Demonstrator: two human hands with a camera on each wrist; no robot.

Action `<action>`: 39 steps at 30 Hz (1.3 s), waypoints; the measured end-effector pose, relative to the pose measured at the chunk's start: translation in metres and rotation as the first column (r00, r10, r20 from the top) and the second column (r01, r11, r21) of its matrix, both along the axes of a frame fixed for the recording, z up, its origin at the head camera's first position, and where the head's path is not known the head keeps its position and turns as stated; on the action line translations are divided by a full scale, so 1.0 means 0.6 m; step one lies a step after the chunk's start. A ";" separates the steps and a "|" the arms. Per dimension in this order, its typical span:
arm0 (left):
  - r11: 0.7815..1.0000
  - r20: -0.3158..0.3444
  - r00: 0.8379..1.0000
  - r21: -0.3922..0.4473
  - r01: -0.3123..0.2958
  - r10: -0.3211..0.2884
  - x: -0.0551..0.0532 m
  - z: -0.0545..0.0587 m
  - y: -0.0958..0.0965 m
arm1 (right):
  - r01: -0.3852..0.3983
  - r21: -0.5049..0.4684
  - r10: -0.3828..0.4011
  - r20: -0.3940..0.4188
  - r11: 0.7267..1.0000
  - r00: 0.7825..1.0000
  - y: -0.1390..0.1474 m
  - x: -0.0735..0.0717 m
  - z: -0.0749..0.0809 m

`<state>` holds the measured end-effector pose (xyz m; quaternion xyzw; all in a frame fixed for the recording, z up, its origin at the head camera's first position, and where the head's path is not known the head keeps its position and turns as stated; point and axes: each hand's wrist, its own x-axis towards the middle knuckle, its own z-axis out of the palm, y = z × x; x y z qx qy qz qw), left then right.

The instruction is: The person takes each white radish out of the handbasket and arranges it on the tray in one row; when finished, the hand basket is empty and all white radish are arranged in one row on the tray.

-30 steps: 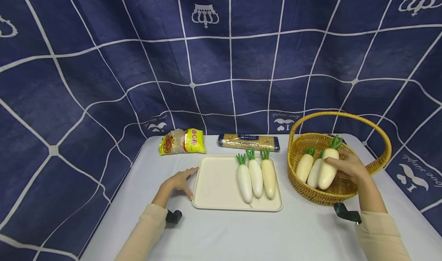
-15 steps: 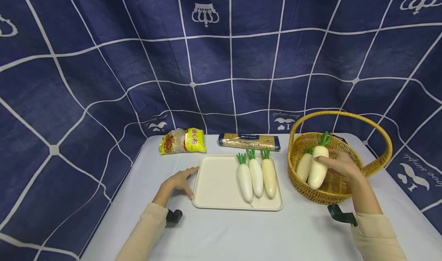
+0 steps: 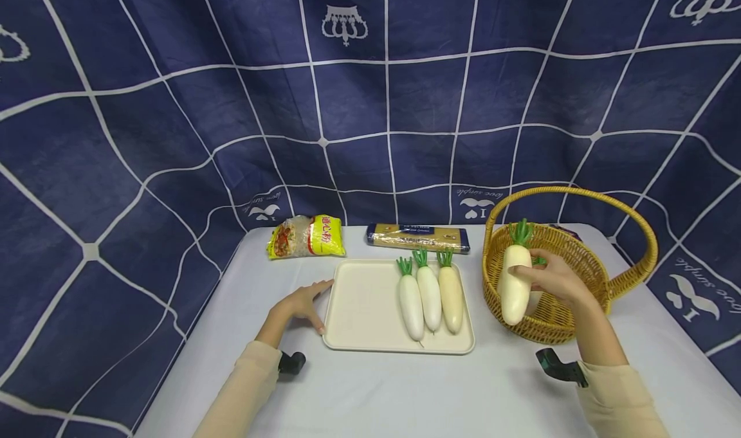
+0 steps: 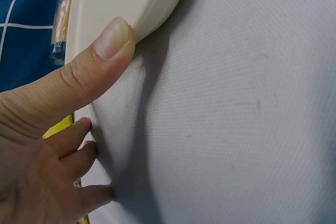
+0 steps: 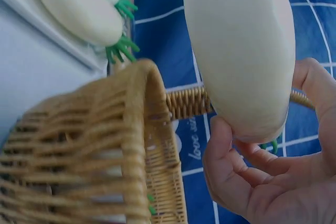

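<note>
My right hand [image 3: 558, 277] grips a white radish [image 3: 515, 283] with green leaf stubs, its thumb across the near side. The radish is raised over the left rim of the wicker basket [image 3: 550, 332], upright with its leaves away from me. Behind it, another white radish [image 3: 534, 301] in the basket is mostly hidden. My left hand [image 3: 298, 306] lies at the left side of the cream tray [image 3: 361, 309], fingers spread, thumb [image 4: 113, 38] touching the tray's near corner. On the tray's right half, three radishes [image 3: 428, 300] lie side by side, leaves toward the back.
A yellow bag of pasta [image 3: 307, 237] lies behind the tray's left end. A long packet of spaghetti [image 3: 417, 238] lies behind its right end. The basket's tall handle [image 3: 570, 190] arches above it. A dark blue checked curtain [image 3: 359, 103] hangs behind the table.
My right hand has lifted the radish and carried it leftward, from inside the basket to its left rim. The left hand and the tray have stayed still.
</note>
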<state>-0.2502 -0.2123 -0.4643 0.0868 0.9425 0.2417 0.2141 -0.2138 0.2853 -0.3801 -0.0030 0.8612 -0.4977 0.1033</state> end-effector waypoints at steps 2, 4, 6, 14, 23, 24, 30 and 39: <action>1.000 -0.004 1.000 -0.002 0.001 -0.001 0.000 0.000 0.000 | -0.018 0.000 0.018 -0.002 1.000 1.000 -0.007 0.000 -0.001; 1.000 -0.003 1.000 0.001 -0.002 0.002 0.000 0.001 0.001 | -0.030 0.001 0.030 -0.006 1.000 1.000 -0.015 0.001 -0.003; 1.000 -0.004 1.000 0.002 -0.005 0.005 0.000 0.001 0.001 | -0.037 0.003 0.037 -0.012 0.999 0.999 -0.024 0.002 -0.002; 1.000 0.000 1.000 0.000 -0.003 0.003 0.000 0.000 0.001 | -0.059 -0.090 0.058 -0.010 0.994 0.998 -0.060 0.001 -0.001; 1.000 -0.012 1.000 0.013 -0.001 0.001 0.001 -0.001 -0.001 | -0.068 -0.111 0.065 -0.031 0.992 0.997 -0.095 -0.004 -0.005; 1.000 -0.012 1.000 0.016 0.000 0.001 0.001 0.000 -0.001 | -0.071 -0.111 0.068 -0.032 0.991 0.997 -0.099 -0.005 -0.005; 1.000 -0.010 1.000 0.020 0.002 -0.002 0.001 -0.001 -0.002 | -0.089 -0.130 0.083 -0.046 0.988 0.995 -0.122 -0.013 -0.006; 1.000 -0.006 1.000 0.013 0.000 0.000 0.003 -0.001 -0.001 | -0.103 -0.164 0.096 -0.047 0.981 0.994 -0.162 -0.026 -0.007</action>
